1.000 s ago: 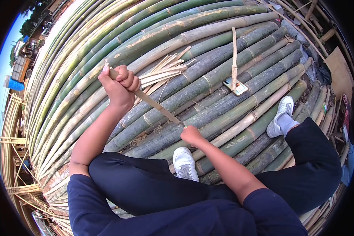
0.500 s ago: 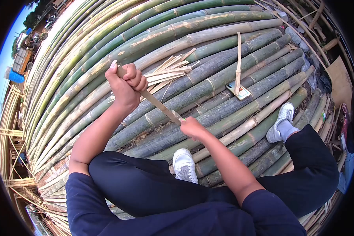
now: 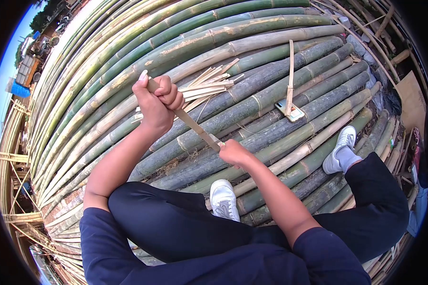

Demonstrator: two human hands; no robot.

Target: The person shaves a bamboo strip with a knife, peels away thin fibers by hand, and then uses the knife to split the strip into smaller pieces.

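Note:
My left hand [image 3: 156, 100] is wrapped round the upper end of a flat bamboo strip [image 3: 190, 122], its thumb up along the strip. The strip slants down to the right. At its lower end my right hand [image 3: 234, 153] is closed, with a small pale piece showing at the fingers; whether that is a blade or part of the strip cannot be made out. Beyond my hands a bundle of pale split sticks [image 3: 209, 86] lies on the bamboo poles [image 3: 252, 102]. Farther right, a thin bamboo stick [image 3: 290, 71] rests with its lower end on a phone [image 3: 295, 113].
My white shoes [image 3: 224, 199] [image 3: 343, 145] rest on the poles, with my legs bent in front of me. A brown board [image 3: 412, 97] is at the right edge. Stacked bamboo [image 3: 10, 156] stands at the far left, with a vehicle [image 3: 27, 70] beyond.
My left hand has shifted slightly right, with the strip still in it. My right hand is nearly where it was. The view has moved a little.

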